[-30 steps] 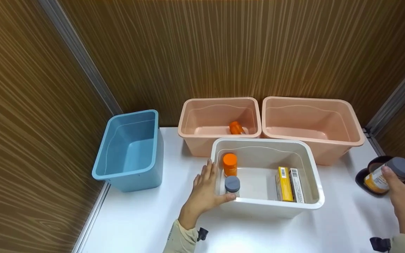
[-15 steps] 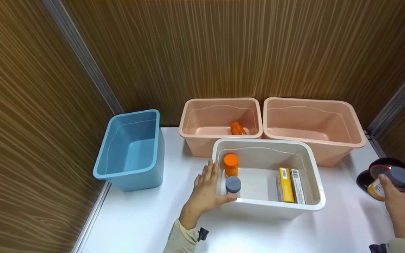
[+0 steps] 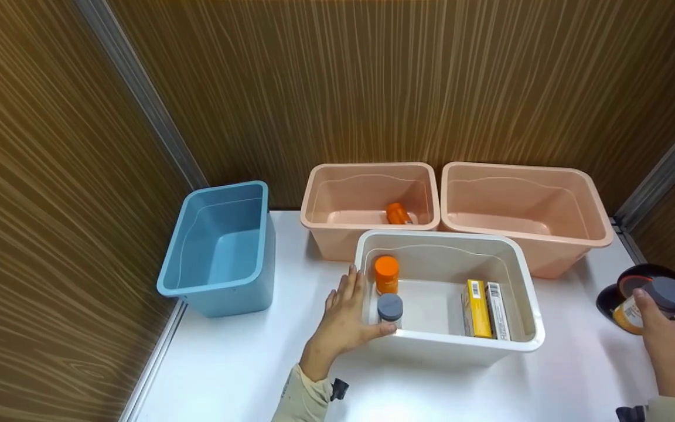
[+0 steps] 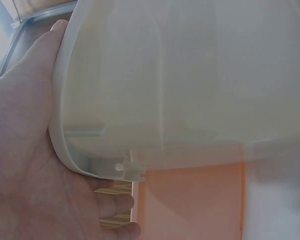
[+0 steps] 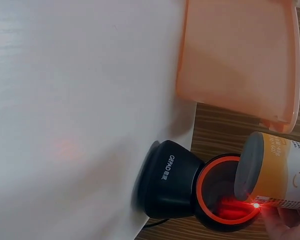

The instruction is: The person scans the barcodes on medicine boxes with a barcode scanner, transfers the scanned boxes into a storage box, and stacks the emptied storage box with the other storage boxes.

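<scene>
At the far right, my right hand (image 3: 674, 346) grips a supplement bottle (image 5: 277, 170) with a grey lid and a yellow-and-white label. The bottle is tilted in front of a black barcode scanner (image 5: 172, 180), whose red light falls on the barcode at its edge. My left hand (image 3: 343, 316) rests on the corner of a white bin (image 3: 443, 351), fingers straight along its left side and thumb at the front rim. In that bin stand an orange-capped bottle (image 3: 387, 272), a grey-lidded bottle (image 3: 390, 308), a yellow box (image 3: 478, 310) and a white box (image 3: 498, 310).
Behind the white bin are two peach bins; the left peach bin (image 3: 326, 225) holds an orange bottle (image 3: 398, 214) lying down, beside the right peach bin (image 3: 525, 234). A blue bin (image 3: 208, 290) stands at the left. Wood-grained panels enclose the white table (image 3: 214, 363).
My right hand has moved the bottle slightly down and turned it in front of the scanner, whose head now shows more, glowing red. The left hand has stayed on the white bin.
</scene>
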A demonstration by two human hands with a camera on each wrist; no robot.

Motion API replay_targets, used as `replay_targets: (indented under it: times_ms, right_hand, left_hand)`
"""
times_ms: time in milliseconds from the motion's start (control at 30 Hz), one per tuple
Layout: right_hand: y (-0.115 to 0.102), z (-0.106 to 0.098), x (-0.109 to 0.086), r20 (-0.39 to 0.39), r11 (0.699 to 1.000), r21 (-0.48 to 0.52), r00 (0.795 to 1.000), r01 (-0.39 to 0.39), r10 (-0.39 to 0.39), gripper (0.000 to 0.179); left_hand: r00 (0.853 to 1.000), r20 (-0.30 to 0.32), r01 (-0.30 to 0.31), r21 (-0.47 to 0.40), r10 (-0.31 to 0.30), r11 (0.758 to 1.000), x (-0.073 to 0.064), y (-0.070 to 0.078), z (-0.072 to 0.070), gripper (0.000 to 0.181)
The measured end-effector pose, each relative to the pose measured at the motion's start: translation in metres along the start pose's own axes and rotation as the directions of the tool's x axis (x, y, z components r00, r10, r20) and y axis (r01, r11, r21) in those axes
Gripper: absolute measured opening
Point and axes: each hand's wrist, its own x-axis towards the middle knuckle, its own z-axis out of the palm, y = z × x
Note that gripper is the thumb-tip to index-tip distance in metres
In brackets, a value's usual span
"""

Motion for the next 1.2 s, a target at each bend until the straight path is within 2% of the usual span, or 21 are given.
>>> replay_targets:
  times_ms: [167,300,433,567,700,867,1067,1200]
  right_hand:
    - [-0.008,-0.001,0.0,0.004,1.0,-0.015,1.0,-0.002,0.002,0.07]
    - [-0.018,-0.001,-0.001,0.002,0.999,-0.024,0.999,0.032,-0.032,0.068]
    - [-0.031,0.0,-0.002,0.0,0.994,-0.006,0.994,0.109,-0.109,0.066]
    - [-0.046,0.002,-0.004,-0.014,0.977,0.017,0.977,0.212,-0.212,0.066]
    - [-0.065,0.005,-0.008,-0.032,0.94,0.037,0.94,0.34,-0.339,0.066]
    - [-0.096,0.01,-0.011,-0.036,0.862,0.116,0.869,0.494,-0.493,0.063]
    - [-0.13,0.025,-0.016,0.0,0.792,0.239,0.815,0.562,-0.579,0.06]
    - [-0.148,0.037,-0.022,0.046,0.733,0.32,0.763,0.6,-0.645,0.057]
  left_hand:
    - [1.0,-0.011,-0.006,0.001,0.006,1.0,0.0,0.0,0.0,0.13]
    - [0.999,-0.024,-0.023,0.0,0.023,1.0,-0.001,0.0,0.0,0.126]
    - [0.999,-0.028,-0.027,-0.003,0.026,1.0,-0.001,0.0,0.0,0.126]
    - [0.999,-0.034,-0.028,-0.006,0.028,1.0,-0.001,0.0,0.0,0.128]
    - [0.999,-0.033,-0.029,-0.014,0.029,0.999,-0.002,0.0,-0.001,0.129]
    - [0.999,-0.029,-0.027,-0.006,0.027,1.0,-0.001,0.0,0.0,0.129]
    - [0.999,-0.039,-0.027,-0.003,0.027,1.0,0.0,-0.001,0.001,0.129]
    - [0.999,-0.042,-0.031,-0.006,0.03,1.0,0.0,-0.001,0.001,0.125]
